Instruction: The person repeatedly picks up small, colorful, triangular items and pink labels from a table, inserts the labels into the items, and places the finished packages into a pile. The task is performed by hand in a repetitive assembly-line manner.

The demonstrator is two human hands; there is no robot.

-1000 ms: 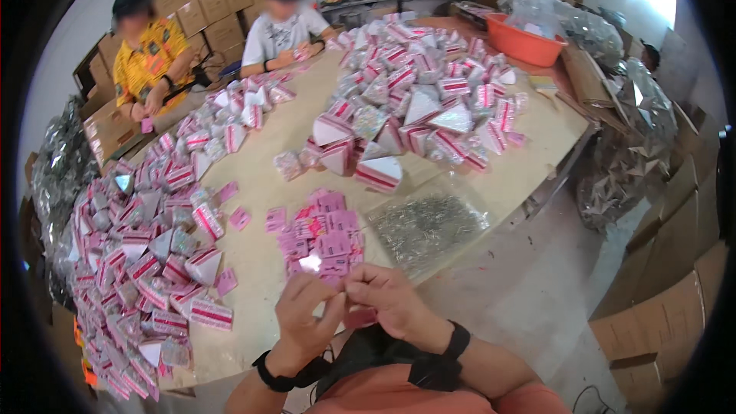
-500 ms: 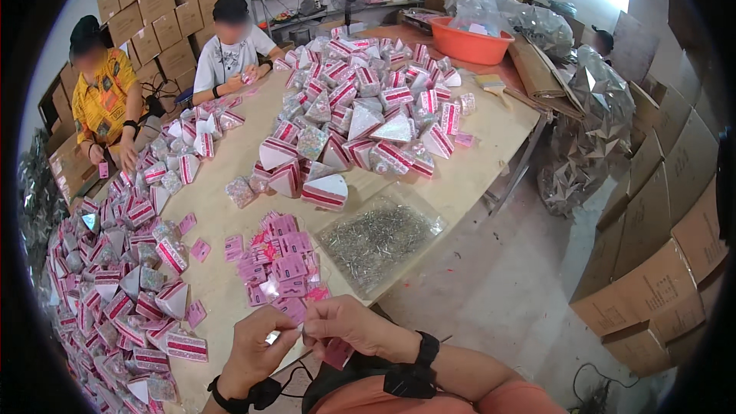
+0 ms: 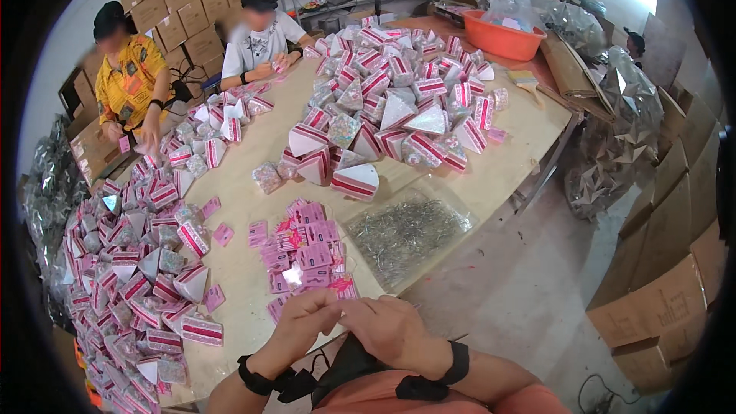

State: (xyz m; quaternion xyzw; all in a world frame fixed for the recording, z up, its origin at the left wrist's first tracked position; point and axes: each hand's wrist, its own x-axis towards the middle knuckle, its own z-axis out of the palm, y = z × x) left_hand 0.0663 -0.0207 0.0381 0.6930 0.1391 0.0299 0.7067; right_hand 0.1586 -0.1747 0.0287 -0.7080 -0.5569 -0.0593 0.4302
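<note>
My left hand [image 3: 301, 331] and my right hand [image 3: 386, 331] meet at the near table edge, fingertips pinched together. Whatever sits between them is hidden by the fingers. Just beyond lies a loose heap of pink cards [image 3: 313, 256], some with shiny wrapping. To its right, a shallow clear tray [image 3: 391, 282] holds many small thin metal pieces [image 3: 406, 230]. Glittery cake-slice ornaments [image 3: 356, 182], white with pink bands, are heaped across the middle of the table [image 3: 238, 249]. Another large heap of cake-slice ornaments [image 3: 165, 340] runs down the left side.
Two people sit at the far left, one in a yellow shirt [image 3: 136, 80], one in white [image 3: 257, 46], handling small pieces. An orange basin [image 3: 502, 44] and a brush [image 3: 526, 84] lie at the far right. Cartons [image 3: 652, 291] and silvery plastic [image 3: 613, 153] stand right of the table.
The whole view has shifted, so the table appears farther right and lower. My hands have drawn closer together; the pink card that hung below my right hand is now out of sight.
</note>
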